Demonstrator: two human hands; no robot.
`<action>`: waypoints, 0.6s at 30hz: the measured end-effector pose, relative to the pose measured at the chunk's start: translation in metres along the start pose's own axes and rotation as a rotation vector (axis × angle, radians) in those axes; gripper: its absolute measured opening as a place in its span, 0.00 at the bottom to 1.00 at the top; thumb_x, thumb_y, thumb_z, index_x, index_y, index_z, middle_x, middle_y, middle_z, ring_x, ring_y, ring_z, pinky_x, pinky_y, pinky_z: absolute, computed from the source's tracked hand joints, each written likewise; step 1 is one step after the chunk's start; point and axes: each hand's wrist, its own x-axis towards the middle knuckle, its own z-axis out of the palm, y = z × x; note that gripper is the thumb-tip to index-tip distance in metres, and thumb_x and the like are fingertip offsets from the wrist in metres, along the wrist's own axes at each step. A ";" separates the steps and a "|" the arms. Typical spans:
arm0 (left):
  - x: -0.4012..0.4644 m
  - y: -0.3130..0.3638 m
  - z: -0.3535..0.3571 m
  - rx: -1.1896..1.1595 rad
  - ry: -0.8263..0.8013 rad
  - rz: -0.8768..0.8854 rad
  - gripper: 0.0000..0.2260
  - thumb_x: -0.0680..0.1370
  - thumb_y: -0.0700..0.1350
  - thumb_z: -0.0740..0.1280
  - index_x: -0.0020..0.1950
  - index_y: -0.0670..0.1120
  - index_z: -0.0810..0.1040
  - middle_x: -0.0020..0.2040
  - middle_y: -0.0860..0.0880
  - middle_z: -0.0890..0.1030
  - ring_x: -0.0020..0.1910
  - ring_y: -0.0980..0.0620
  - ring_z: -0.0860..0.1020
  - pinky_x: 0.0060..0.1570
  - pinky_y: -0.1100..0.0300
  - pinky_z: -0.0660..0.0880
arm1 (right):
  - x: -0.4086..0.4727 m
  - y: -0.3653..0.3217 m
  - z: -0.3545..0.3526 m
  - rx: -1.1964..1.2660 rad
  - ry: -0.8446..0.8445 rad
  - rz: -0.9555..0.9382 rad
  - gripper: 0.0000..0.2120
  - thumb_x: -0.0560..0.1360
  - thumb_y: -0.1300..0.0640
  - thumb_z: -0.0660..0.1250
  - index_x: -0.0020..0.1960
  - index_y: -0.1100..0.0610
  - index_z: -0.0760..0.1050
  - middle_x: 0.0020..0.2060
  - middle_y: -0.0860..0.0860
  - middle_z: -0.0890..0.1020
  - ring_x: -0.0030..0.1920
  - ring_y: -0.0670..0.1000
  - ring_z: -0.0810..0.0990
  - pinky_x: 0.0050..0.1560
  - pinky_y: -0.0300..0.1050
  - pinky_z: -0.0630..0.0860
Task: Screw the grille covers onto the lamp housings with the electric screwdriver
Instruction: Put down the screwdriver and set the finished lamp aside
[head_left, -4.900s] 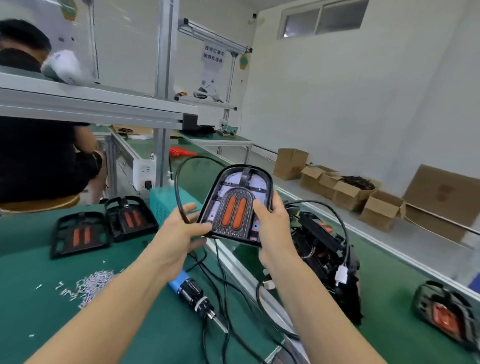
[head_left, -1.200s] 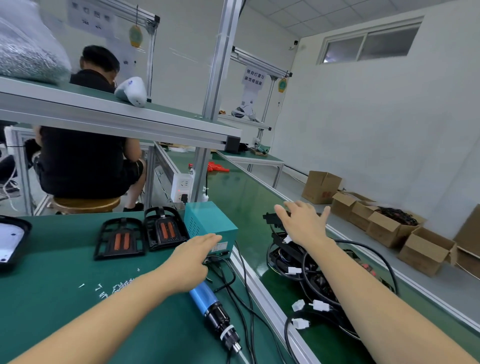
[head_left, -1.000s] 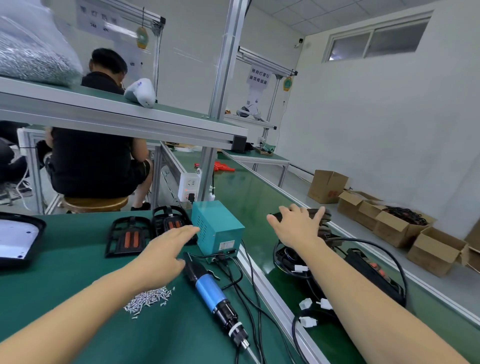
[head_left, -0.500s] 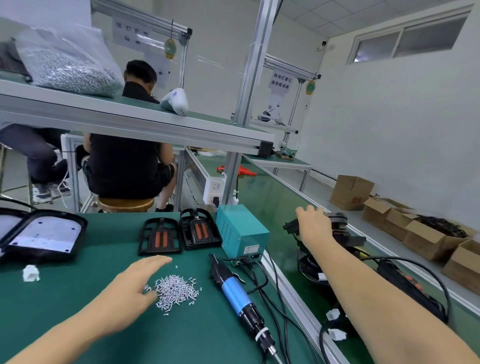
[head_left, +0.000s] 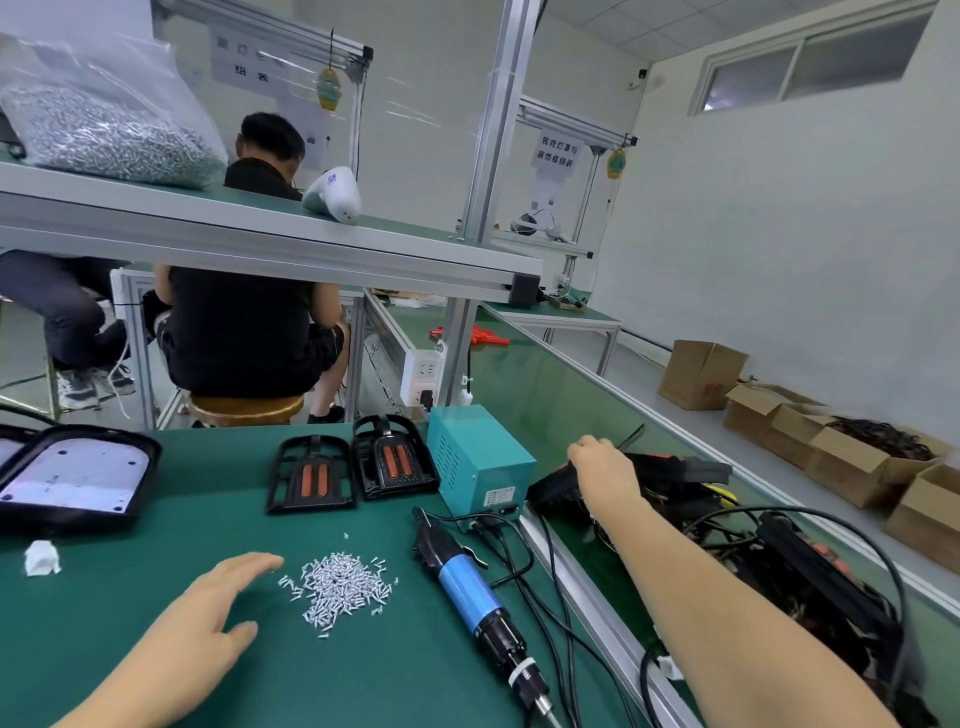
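Two black grille covers with orange bars (head_left: 311, 480) (head_left: 395, 465) lie side by side at the back of the green mat. A loose pile of small screws (head_left: 337, 587) sits in the middle. The blue electric screwdriver (head_left: 467, 587) lies to its right, tip toward me. My left hand (head_left: 218, 603) hovers flat with straight fingers just left of the screws, holding nothing. My right hand (head_left: 602, 467) reaches over to the conveyor, its fingers curled over a black lamp housing (head_left: 670, 470) in a heap of housings and cables. Another housing (head_left: 72, 478) lies at the far left.
A teal power box (head_left: 480, 460) stands between the grille covers and the conveyor, its cables trailing past the screwdriver. A low shelf (head_left: 260, 234) with a bag of screws (head_left: 104, 130) overhangs the bench. A person sits behind. Cardboard boxes (head_left: 852, 457) line the right wall.
The assembled lamp I held earlier is gone from my hands. My left hand has drawn back beside the screws; my right hand has reached to the conveyor and closed on a housing.
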 end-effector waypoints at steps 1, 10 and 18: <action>0.000 -0.002 0.001 0.002 -0.002 -0.007 0.26 0.74 0.32 0.66 0.66 0.55 0.70 0.65 0.58 0.69 0.65 0.58 0.65 0.65 0.65 0.57 | -0.001 -0.001 0.002 -0.012 0.005 0.007 0.18 0.70 0.72 0.66 0.57 0.59 0.73 0.56 0.54 0.74 0.57 0.55 0.72 0.44 0.45 0.68; -0.004 -0.007 0.007 0.029 -0.033 -0.066 0.26 0.73 0.32 0.68 0.66 0.53 0.70 0.65 0.56 0.70 0.68 0.53 0.67 0.68 0.60 0.60 | -0.006 -0.002 0.007 -0.220 -0.025 -0.004 0.18 0.73 0.64 0.68 0.62 0.56 0.74 0.59 0.54 0.76 0.61 0.56 0.73 0.65 0.50 0.65; -0.012 -0.011 0.001 0.006 -0.018 -0.088 0.25 0.73 0.32 0.67 0.67 0.50 0.71 0.66 0.55 0.71 0.67 0.54 0.67 0.68 0.62 0.59 | -0.014 -0.026 -0.013 -0.094 0.088 0.069 0.20 0.77 0.60 0.60 0.69 0.57 0.66 0.65 0.53 0.73 0.67 0.55 0.68 0.75 0.60 0.49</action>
